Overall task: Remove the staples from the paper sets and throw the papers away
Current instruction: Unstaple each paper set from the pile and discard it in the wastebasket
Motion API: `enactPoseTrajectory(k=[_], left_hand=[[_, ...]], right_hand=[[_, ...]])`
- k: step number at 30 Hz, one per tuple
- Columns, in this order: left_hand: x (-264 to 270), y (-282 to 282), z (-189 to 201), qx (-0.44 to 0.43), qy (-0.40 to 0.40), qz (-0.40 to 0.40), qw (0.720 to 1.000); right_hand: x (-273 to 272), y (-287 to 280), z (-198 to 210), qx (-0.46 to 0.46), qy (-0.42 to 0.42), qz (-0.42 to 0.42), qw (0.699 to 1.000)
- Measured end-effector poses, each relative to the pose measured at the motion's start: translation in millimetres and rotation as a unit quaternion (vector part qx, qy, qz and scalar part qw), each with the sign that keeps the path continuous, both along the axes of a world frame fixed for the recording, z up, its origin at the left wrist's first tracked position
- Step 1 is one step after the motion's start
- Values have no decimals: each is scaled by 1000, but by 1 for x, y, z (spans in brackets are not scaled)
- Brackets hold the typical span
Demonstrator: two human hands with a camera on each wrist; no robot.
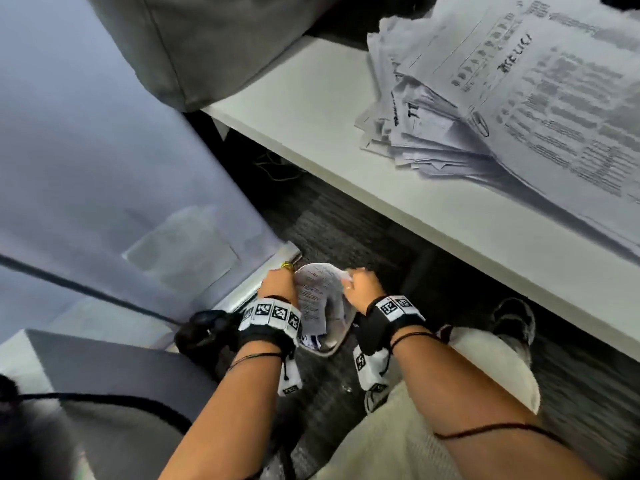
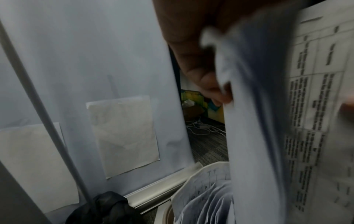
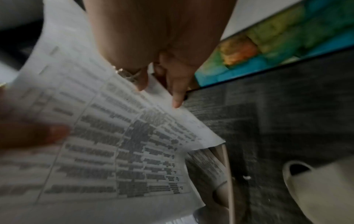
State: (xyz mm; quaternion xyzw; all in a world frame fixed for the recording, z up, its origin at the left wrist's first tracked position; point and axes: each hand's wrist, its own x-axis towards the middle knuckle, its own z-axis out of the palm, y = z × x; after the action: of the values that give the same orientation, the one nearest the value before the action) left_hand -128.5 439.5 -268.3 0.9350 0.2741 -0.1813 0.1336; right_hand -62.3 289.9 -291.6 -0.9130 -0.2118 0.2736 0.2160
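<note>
Both hands hold a curled set of printed papers (image 1: 317, 292) low over a round waste bin (image 1: 329, 351) on the floor. My left hand (image 1: 280, 275) grips the set's left edge; in the left wrist view its thumb (image 2: 206, 78) pinches the crumpled sheets (image 2: 258, 121). On the right edge is my right hand (image 1: 355, 278), whose fingers (image 3: 178, 97) curl over the top of the printed sheet (image 3: 114, 151). More sheets (image 2: 203, 197) stand in the bin. I cannot make out any staple in these blurred frames.
A tall untidy stack of paper sets (image 1: 502, 98) lies on the white desk (image 1: 311, 109) at the upper right. A pale partition (image 1: 104, 168) stands close on the left. A black bag (image 1: 204, 334) lies by it. My shoe (image 3: 316, 189) rests on dark carpet beside the bin.
</note>
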Motion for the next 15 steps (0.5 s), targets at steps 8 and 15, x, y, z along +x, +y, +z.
enactPoseTrajectory(k=[8, 15], left_hand=[[16, 0, -59, -53, 42, 70, 995], [22, -2, -126, -95, 97, 134, 982]], right_hand=[[22, 9, -61, 72, 120, -19, 990], [23, 20, -106, 94, -41, 120, 988]])
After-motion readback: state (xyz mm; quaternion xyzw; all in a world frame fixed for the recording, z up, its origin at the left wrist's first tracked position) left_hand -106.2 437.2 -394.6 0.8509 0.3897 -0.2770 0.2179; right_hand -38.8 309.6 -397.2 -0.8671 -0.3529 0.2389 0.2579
